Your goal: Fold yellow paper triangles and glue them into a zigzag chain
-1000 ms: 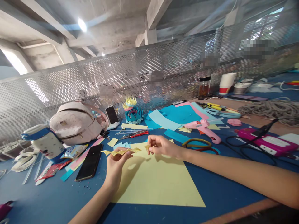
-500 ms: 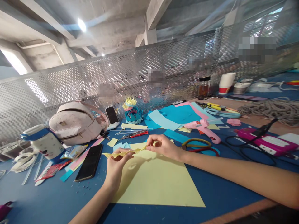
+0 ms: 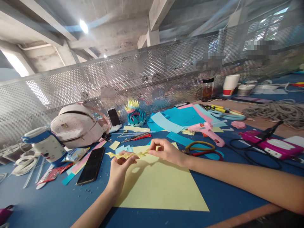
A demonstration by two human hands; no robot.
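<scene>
A thin yellow folded paper strip [image 3: 141,154] with a zigzag edge stretches between both hands. My left hand [image 3: 121,167] pinches it near its middle, so its left end sticks out past the fingers. At the strip's right end, the fingertips of my right hand [image 3: 165,151] are closed on it. Below lies a large pale yellow paper sheet [image 3: 163,186], shaded by the hands. Farther back stands a folded-paper piece [image 3: 136,117] in blue and pink with yellow points on top.
A black phone [image 3: 91,166] lies left of the sheet, near a bottle [image 3: 46,145] and a pink backpack [image 3: 76,125]. To the right are scissors [image 3: 200,145], a pink glue gun [image 3: 206,130] and a magenta power strip [image 3: 270,144]. Blue paper [image 3: 182,117] lies behind.
The strip has turned slightly between my fingers, and its left end sits a little farther right. Both hands keep their hold and have barely shifted.
</scene>
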